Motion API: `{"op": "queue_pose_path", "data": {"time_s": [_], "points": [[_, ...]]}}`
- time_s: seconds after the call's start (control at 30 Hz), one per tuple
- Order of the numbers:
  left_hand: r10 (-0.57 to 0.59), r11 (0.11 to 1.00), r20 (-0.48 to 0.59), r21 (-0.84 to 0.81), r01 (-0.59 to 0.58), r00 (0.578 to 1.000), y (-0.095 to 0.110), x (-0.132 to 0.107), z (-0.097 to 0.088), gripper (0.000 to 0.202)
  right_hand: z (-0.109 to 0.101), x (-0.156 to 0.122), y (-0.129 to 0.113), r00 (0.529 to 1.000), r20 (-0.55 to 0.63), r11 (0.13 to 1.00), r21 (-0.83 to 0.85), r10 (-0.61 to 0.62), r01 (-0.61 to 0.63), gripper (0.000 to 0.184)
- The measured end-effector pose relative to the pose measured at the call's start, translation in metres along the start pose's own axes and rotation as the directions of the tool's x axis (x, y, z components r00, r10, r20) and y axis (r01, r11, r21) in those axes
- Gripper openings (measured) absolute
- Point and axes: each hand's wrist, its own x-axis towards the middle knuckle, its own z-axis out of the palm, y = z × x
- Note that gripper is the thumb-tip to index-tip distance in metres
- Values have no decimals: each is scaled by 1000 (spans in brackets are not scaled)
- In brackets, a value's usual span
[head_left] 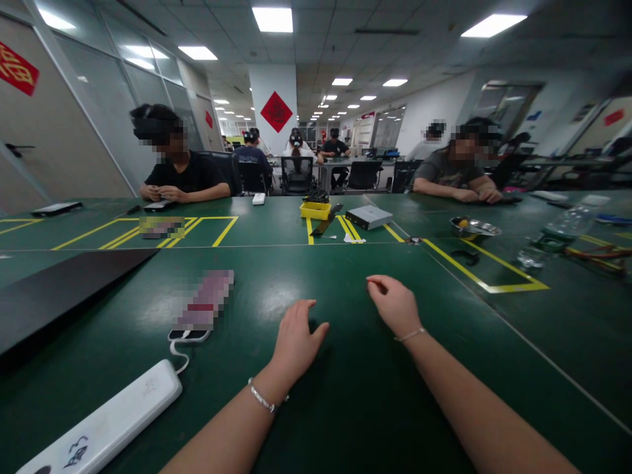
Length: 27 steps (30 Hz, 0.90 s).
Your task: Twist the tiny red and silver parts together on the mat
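My left hand (296, 339) rests on the green table (345, 395), fingers curled down onto the surface and thumb out to the right, holding nothing I can see. My right hand (392, 304) lies a little further forward and to the right, palm down with fingers bent loosely, also with nothing in it. Both wrists carry thin bracelets. Nearest to my left hand is a phone (200, 309) on a white cable, left of it. A white power bank (103, 428) lies at the near left.
A dark flat panel (59, 289) lies at the left. Further back are a yellow tray (316, 209), a grey box (368, 216), a metal dish (474, 228) and a plastic bottle (557, 234) on its side. People sit at the table's far left and far right.
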Motion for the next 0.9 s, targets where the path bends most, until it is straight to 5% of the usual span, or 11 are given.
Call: {"op": "queue_pose_path", "data": {"time_s": [0.07, 0.13, 0.27, 0.37, 0.6, 0.7, 0.8, 0.9], "points": [[-49, 999, 22, -7, 49, 999, -4, 2, 0, 36, -35, 16, 34, 994, -82, 916, -400, -76, 37, 28], [-73, 997, 39, -9, 74, 997, -6, 4, 0, 33, -69, 25, 71, 992, -124, 777, -626, -15, -66, 31], [-38, 999, 56, -10, 38, 998, -7, 5, 1, 28, -117, 22, 128, 925, -247, 633, -675, 290, -379, 32], [-39, 999, 65, -14, 40, 997, -7, 5, 1, 24, -128, 17, 147, 888, -253, 620, -642, 383, -451, 30], [-52, 998, 88, -37, 56, 995, -4, 5, -1, 23, -126, 15, 160, 835, -307, 640, -538, 458, -548, 31], [-63, 997, 92, -48, 67, 994, -4, 4, 0, 26, -116, 18, 146, 855, -397, 654, -556, 333, -513, 37], [-60, 997, 109, -43, 65, 992, -5, 3, 1, 35, -89, 21, 107, 936, -350, 726, -634, 40, -268, 36], [-50, 998, 138, -27, 54, 989, -6, 3, 3, 46, -42, 13, 53, 982, -79, 827, -554, -171, 99, 34]]}}
